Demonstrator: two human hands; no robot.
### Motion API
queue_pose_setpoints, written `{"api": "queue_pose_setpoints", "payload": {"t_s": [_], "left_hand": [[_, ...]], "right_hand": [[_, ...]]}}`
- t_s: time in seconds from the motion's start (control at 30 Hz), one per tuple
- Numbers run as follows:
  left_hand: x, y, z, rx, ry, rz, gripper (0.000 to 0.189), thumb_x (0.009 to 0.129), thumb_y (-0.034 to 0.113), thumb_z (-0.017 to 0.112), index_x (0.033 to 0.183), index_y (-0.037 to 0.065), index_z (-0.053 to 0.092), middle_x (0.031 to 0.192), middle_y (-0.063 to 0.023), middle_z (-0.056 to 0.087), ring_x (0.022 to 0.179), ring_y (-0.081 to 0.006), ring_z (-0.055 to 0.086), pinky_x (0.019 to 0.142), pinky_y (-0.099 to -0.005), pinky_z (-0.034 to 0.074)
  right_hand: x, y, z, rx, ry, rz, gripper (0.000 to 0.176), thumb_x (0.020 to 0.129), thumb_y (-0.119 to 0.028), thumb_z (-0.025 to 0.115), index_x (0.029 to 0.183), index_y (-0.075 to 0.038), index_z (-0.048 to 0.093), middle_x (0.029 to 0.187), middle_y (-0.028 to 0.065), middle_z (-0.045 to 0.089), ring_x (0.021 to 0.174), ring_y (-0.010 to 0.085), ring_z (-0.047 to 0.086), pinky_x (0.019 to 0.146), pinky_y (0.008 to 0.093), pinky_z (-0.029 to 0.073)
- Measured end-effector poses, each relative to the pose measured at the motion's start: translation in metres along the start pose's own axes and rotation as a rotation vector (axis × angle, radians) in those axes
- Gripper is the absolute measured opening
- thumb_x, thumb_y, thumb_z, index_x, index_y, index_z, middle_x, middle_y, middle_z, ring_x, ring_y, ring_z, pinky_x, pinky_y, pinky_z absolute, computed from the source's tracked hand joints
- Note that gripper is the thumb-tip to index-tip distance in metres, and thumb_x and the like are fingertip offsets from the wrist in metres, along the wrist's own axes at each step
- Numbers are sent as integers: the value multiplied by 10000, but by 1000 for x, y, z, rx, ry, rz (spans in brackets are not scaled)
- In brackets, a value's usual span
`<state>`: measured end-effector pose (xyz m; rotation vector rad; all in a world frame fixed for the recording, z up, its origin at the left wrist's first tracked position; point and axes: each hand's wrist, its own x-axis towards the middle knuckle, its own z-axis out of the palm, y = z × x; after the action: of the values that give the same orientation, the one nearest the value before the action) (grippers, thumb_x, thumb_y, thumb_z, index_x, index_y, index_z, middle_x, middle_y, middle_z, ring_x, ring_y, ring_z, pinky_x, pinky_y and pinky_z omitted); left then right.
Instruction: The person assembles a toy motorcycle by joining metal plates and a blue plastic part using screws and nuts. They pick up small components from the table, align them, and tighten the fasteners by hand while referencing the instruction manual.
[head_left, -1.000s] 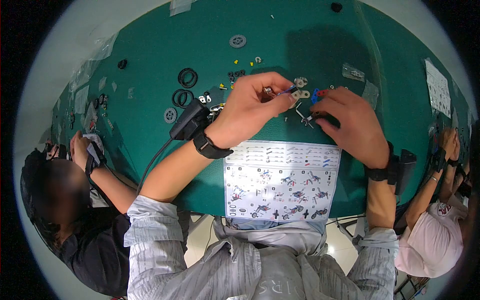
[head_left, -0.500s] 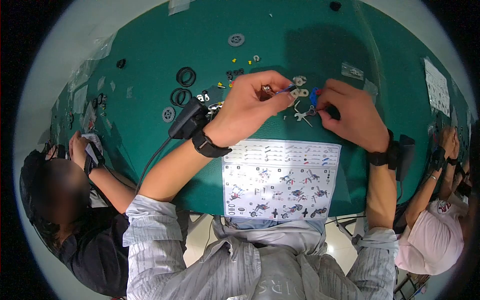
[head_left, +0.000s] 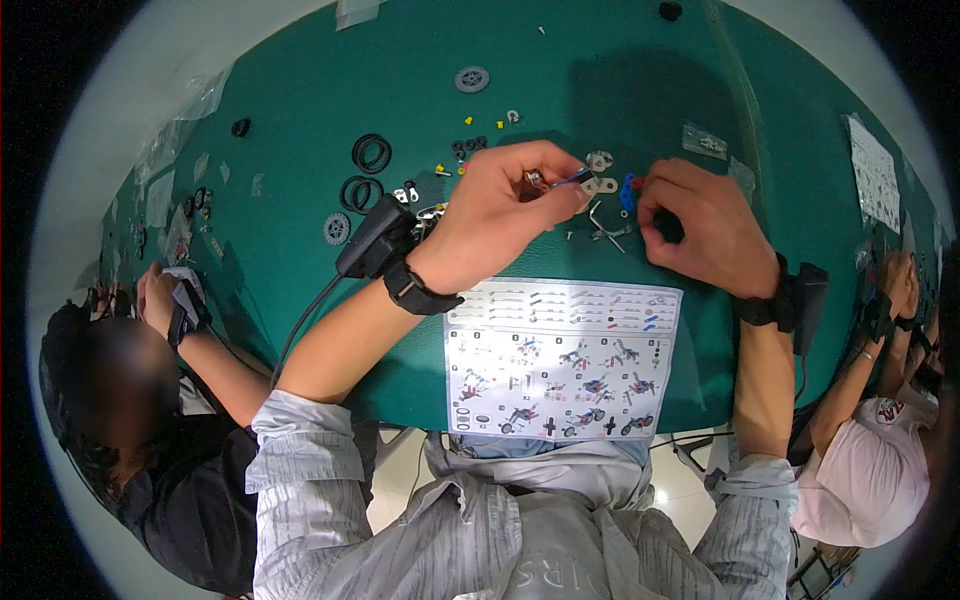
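My left hand is closed in a pinch on a small assembly of metal, blue and black toy parts, mostly covered by the fingers. To its right, my right hand is curled with thumb and forefinger together; whatever sits in them is hidden. Beside its fingers lie blue pieces and a small red piece. Between both hands, an L-shaped hex key rests on the green table. Silver perforated plates are just beyond my left fingertips.
A printed instruction sheet lies in front of me. Black rubber tyres, grey toothed wheels and small yellow pieces are to the left and back. A clear bag lies at back right. People sit on both sides.
My right hand has drawn slightly right and curled more. The silver open-ended wrench near its fingertips no longer shows there. My left hand stays almost still.
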<state>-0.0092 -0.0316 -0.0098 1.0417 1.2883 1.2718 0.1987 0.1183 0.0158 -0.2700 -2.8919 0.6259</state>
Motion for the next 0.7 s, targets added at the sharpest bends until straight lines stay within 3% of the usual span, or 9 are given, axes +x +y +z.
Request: {"api": "queue_pose_setpoints", "payload": {"t_s": [0.23, 0.43, 0.7], "left_hand": [[1, 0, 0, -22, 10, 7, 125, 930, 93, 670, 1011, -1, 677, 844, 19, 666, 723, -16, 540, 618, -200, 415], [1, 2, 1, -4, 28, 7, 140, 917, 94, 683, 1004, -16, 677, 821, 15, 668, 727, -11, 552, 616, -203, 418], [1, 1, 1, 5, 35, 9, 145, 919, 97, 683, 1010, -17, 679, 821, 11, 672, 723, -13, 555, 608, -206, 419]], "right_hand": [[-3, -1, -2, 107, -42, -23, 112, 789, -51, 687, 889, -48, 636, 895, 108, 626, 853, 318, 636, 708, 403, 517], [-1, -1, -7, 364, -73, 180, 123, 806, -27, 707, 919, -28, 658, 877, 134, 657, 817, 322, 645, 722, 384, 510], [1, 2, 0, 265, -14, 147, 118, 807, -17, 701, 914, -14, 652, 870, 125, 613, 787, 306, 635, 698, 387, 507]]}}
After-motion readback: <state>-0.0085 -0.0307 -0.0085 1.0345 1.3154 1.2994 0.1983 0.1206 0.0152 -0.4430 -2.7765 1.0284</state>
